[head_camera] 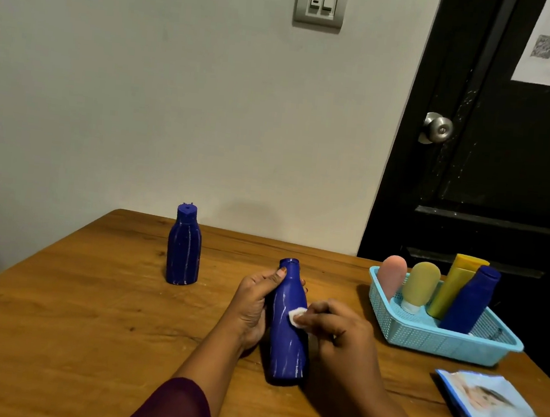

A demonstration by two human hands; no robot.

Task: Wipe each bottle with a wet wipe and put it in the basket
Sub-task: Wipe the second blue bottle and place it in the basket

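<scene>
Now | left hand (253, 304) grips blue bottle (286, 342), thumb at neck | right hand (332, 326) pinches wipe (296, 314) against it

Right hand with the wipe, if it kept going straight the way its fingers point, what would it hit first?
The uncapped blue bottle: the wipe in the right hand touches it, with the left hand probably behind.

**1 streaked bottle under the wipe, 4 in the basket**

A capless blue bottle (287, 338), streaked white, stands on the desk (86, 307). The left hand (253, 308) grips its upper body and the right hand (332, 326) pinches a small white wet wipe (297, 316) against its side. A 2nd streaked bottle (183, 253), capped, stands upright well to the left. The light-blue mesh basket (439, 341) on the right holds 4 leaning bottles: pink bottle (392, 275), pale yellow bottle (420, 284), tall yellow bottle (455, 285) and plain blue bottle (471, 300).
</scene>
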